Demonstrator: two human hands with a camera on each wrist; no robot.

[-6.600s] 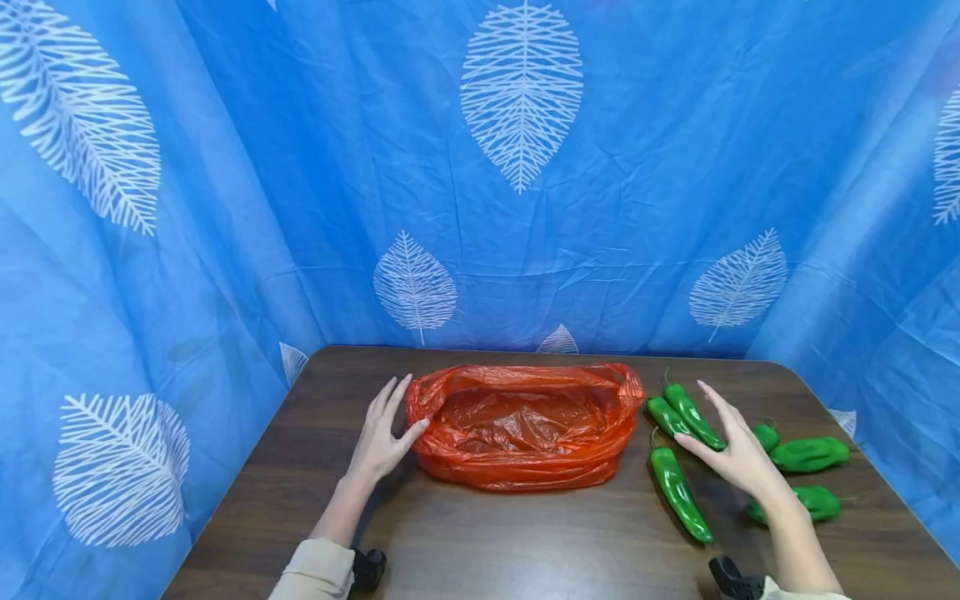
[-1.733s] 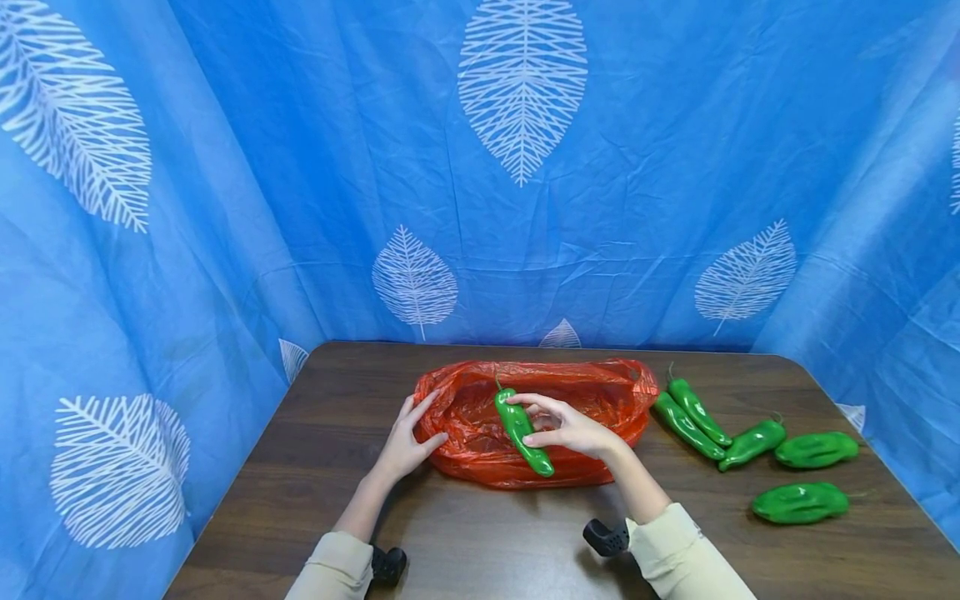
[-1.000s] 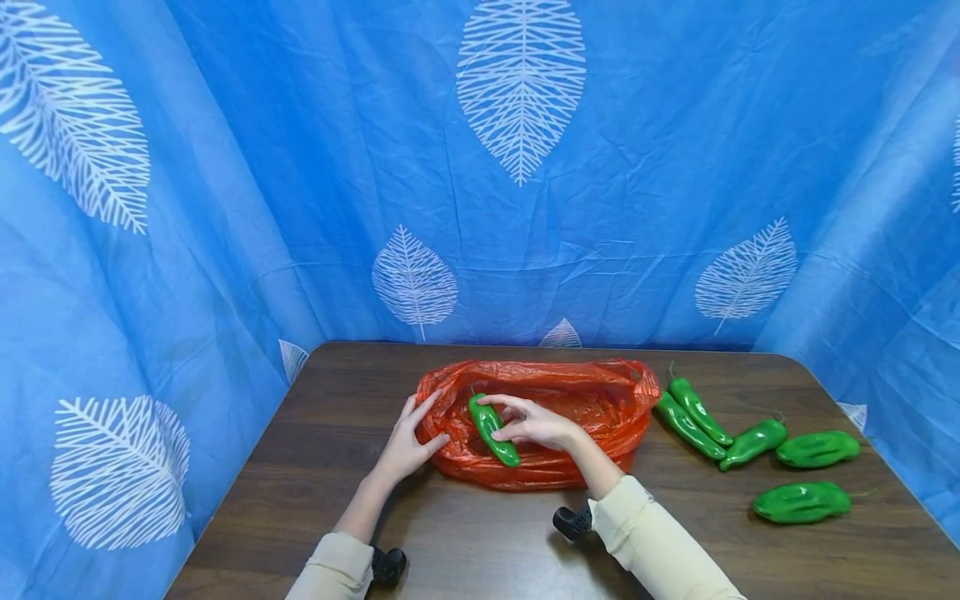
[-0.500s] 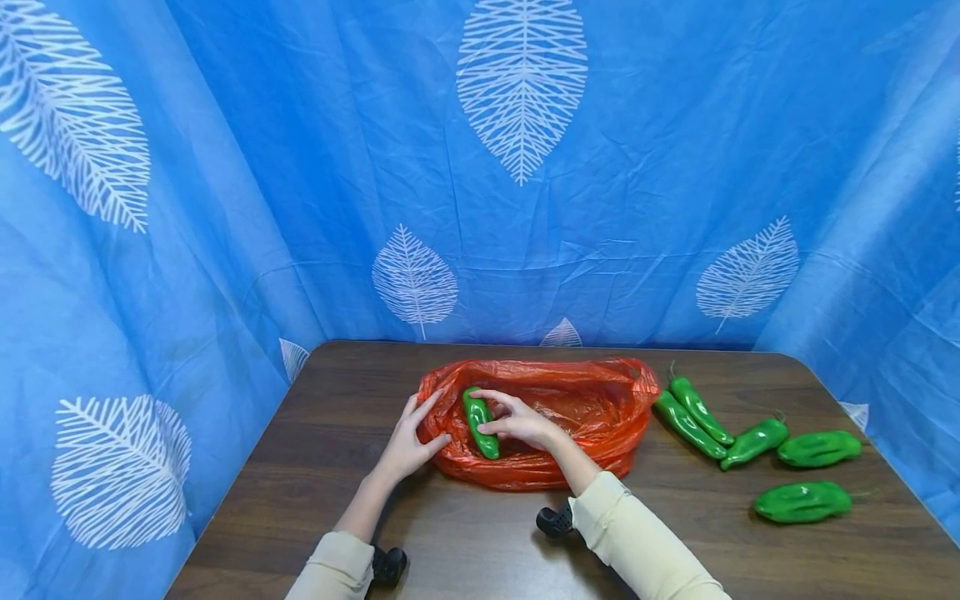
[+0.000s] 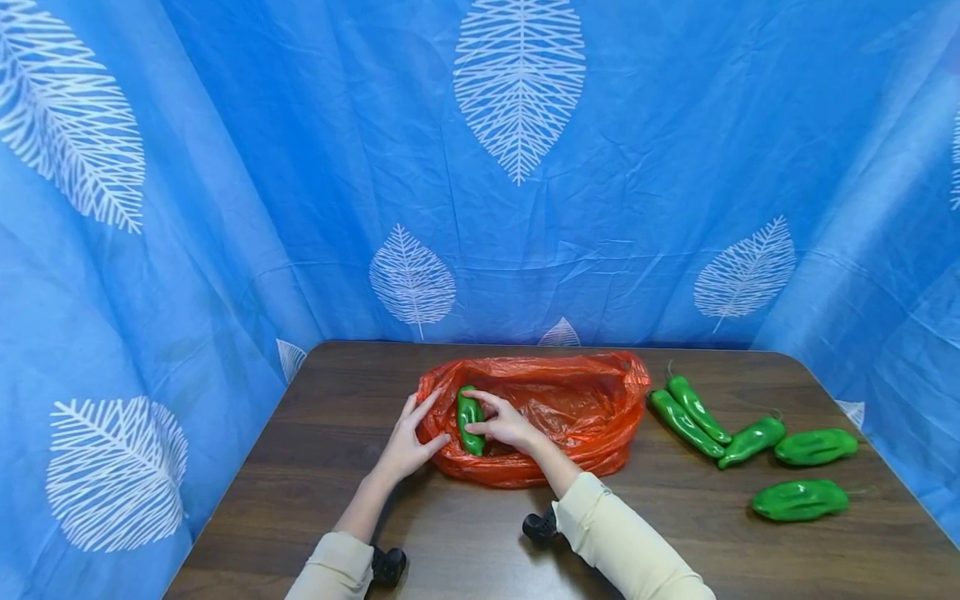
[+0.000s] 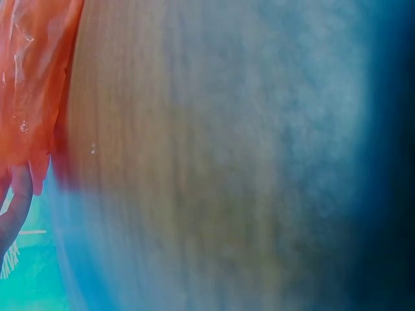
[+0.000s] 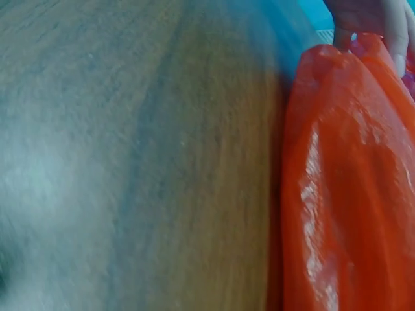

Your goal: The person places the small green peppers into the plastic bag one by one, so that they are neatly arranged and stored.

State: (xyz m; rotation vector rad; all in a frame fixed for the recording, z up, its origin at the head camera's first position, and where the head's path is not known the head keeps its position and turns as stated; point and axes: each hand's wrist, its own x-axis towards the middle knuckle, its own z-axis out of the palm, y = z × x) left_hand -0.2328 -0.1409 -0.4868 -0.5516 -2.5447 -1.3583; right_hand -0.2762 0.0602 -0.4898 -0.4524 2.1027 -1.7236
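A red plastic bag (image 5: 577, 408) lies with its mouth spread wide on the table. Inside its left end, my right hand (image 5: 506, 423) pinches a long green pepper (image 5: 470, 421) between thumb and fingers. My left hand (image 5: 408, 442) rests at the bag's left rim, its fingers extended and thumb apart. In the left wrist view, part of a finger (image 6: 19, 201) shows against the bag (image 6: 29, 78). The right wrist view has the bag's outer side (image 7: 350, 181) and part of the right hand (image 7: 382, 26); the pepper is hidden there.
Right of the bag lie two slim green peppers (image 5: 684, 423) (image 5: 697, 408) side by side. A shorter pepper (image 5: 752, 442) touches them. Two wrinkled green peppers (image 5: 816, 447) (image 5: 801, 501) lie farther right on the brown table (image 5: 300, 467). A blue leaf-patterned curtain (image 5: 637, 167) surrounds the table.
My right hand took a pepper from beside the bag's right end, carried it left over the bag and lowered it at the left end. My left hand stays at the rim.
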